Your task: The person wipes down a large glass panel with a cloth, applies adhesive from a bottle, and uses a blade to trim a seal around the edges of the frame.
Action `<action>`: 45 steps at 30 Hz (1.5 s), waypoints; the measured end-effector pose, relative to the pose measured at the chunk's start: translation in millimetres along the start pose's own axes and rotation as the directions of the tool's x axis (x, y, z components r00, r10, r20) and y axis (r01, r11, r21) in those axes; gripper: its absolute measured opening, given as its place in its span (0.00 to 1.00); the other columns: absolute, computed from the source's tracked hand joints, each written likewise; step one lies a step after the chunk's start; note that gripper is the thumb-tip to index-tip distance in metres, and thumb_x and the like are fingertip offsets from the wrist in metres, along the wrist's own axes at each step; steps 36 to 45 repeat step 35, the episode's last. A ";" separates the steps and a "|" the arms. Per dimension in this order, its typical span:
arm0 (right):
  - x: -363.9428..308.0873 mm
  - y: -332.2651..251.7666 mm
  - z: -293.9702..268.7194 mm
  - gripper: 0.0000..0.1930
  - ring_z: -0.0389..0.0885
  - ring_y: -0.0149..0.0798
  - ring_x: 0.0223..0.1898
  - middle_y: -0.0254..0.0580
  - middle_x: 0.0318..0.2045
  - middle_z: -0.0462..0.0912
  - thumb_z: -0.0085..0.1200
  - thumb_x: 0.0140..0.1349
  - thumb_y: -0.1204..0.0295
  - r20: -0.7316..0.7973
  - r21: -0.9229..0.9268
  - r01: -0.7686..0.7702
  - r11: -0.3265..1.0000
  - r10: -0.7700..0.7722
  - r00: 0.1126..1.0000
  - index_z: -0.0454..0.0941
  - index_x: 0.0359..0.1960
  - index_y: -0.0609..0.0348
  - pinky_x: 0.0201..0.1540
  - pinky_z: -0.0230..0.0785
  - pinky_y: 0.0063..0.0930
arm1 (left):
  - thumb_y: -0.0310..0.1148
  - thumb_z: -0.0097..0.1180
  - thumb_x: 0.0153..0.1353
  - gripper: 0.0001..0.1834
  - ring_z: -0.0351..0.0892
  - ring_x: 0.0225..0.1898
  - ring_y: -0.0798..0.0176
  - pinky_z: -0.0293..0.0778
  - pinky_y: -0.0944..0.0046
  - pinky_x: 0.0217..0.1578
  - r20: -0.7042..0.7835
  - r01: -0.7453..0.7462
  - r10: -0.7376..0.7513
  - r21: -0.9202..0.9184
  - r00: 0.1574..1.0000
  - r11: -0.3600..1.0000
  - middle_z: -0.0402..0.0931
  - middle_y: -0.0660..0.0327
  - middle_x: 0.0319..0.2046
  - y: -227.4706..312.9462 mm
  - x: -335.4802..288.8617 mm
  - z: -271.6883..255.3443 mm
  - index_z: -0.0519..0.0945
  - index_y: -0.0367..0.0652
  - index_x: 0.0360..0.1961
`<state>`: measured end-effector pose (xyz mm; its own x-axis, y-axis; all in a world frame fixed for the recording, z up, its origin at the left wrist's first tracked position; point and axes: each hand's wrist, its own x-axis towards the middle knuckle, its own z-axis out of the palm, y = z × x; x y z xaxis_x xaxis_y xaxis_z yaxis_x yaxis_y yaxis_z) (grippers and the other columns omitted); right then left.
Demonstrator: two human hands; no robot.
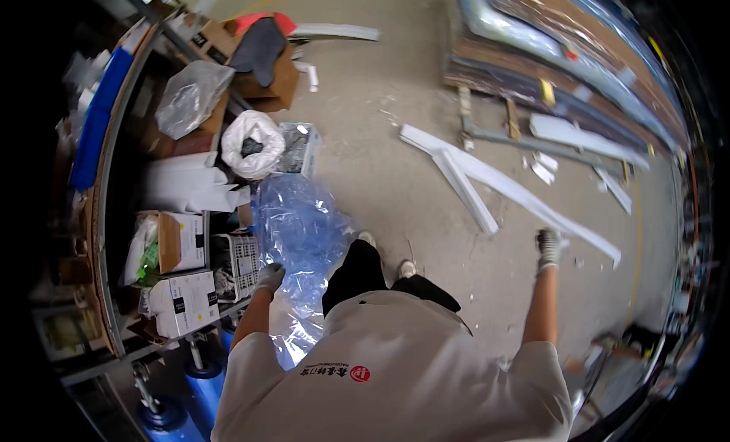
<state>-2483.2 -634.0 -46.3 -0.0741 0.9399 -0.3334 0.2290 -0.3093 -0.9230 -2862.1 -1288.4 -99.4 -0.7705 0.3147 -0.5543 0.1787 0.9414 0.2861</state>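
Note:
My left hand (270,277), in a grey glove, hangs between a grey slatted crate (245,261) and a heap of clear blue plastic sheeting (300,221) on the floor. Its fingers are too small and hidden to read, and nothing shows in them. Out to the right is my right hand (547,248), in a white and dark glove, smeared by motion. It appears above the floor close to a long white strip (525,198); whether it is open or closed does not show. A shorter white strip (465,191) lies at an angle against the long one.
Shelving (106,214) on the left holds cardboard boxes (182,301). A white sack (253,144) and a box of grey material (298,149) stand beyond the plastic. Wrapped panels (563,54) are stacked at the far right, with white offcuts (544,168) near them. Blue cylinders (171,419) stand at lower left.

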 end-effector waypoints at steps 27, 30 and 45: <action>383.9 -91.1 690.9 0.14 0.75 0.44 0.50 0.43 0.50 0.77 0.43 0.60 0.61 0.691 0.276 0.914 -0.296 0.722 0.025 0.82 0.36 0.47 0.52 0.66 0.36 | 0.45 0.47 0.56 0.18 0.76 0.39 0.43 0.70 0.49 0.43 -0.037 -0.334 0.338 0.075 0.941 0.939 0.77 0.46 0.36 352.2 736.2 -420.8 0.78 0.43 0.39; 391.1 -224.9 878.2 0.17 0.79 0.54 0.42 0.57 0.37 0.81 0.54 0.53 0.63 0.819 -0.570 0.758 0.316 0.141 0.556 0.80 0.39 0.62 0.48 0.71 0.40 | 0.41 0.49 0.57 0.21 0.75 0.47 0.47 0.69 0.57 0.49 -0.058 -0.240 0.235 -0.111 0.970 0.964 0.76 0.47 0.45 363.8 731.6 -495.8 0.76 0.39 0.48; 400.6 -412.4 1165.0 0.22 0.78 0.53 0.46 0.57 0.41 0.79 0.53 0.57 0.56 0.944 -0.271 0.855 0.441 -0.051 0.326 0.76 0.48 0.59 0.49 0.70 0.38 | 0.46 0.49 0.55 0.24 0.74 0.50 0.48 0.66 0.58 0.54 -0.128 -0.008 -0.047 -0.398 0.991 0.917 0.75 0.47 0.47 341.2 769.2 -588.2 0.77 0.41 0.48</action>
